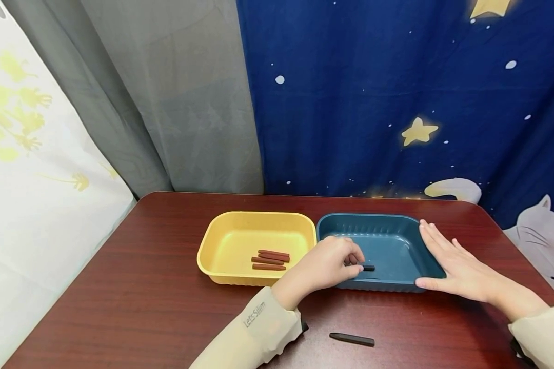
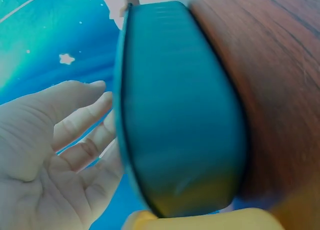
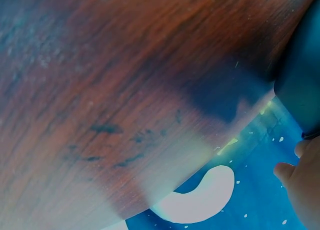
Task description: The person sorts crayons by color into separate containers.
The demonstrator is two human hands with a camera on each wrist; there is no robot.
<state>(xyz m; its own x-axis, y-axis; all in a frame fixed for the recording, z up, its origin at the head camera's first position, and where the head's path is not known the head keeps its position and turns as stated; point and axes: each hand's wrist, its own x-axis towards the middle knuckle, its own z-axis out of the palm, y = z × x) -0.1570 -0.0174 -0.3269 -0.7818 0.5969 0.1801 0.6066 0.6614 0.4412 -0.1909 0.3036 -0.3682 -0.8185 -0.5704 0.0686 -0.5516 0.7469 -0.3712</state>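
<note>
My left hand (image 1: 334, 260) reaches over the near left side of the blue tray (image 1: 388, 246), its fingers bent and relaxed. Beside its thumb tip a short black stick, like a crayon (image 1: 369, 267), shows in the tray, partly covered by the hand. In the left wrist view the left hand (image 2: 60, 145) has its thumb and fingers apart from any visible object; the tray's rim hides some fingertips. Against the tray's right wall, my right hand (image 1: 463, 274) rests with its fingers straight. Another black crayon (image 1: 352, 339) lies on the table in front.
A yellow tray (image 1: 217, 256) stands against the blue one on the left, with several red-brown crayons (image 1: 269, 267) inside. Both sit on a dark red wooden table (image 1: 134, 287). Behind it hang a grey curtain (image 1: 189, 113) and a blue starry curtain (image 1: 351, 102).
</note>
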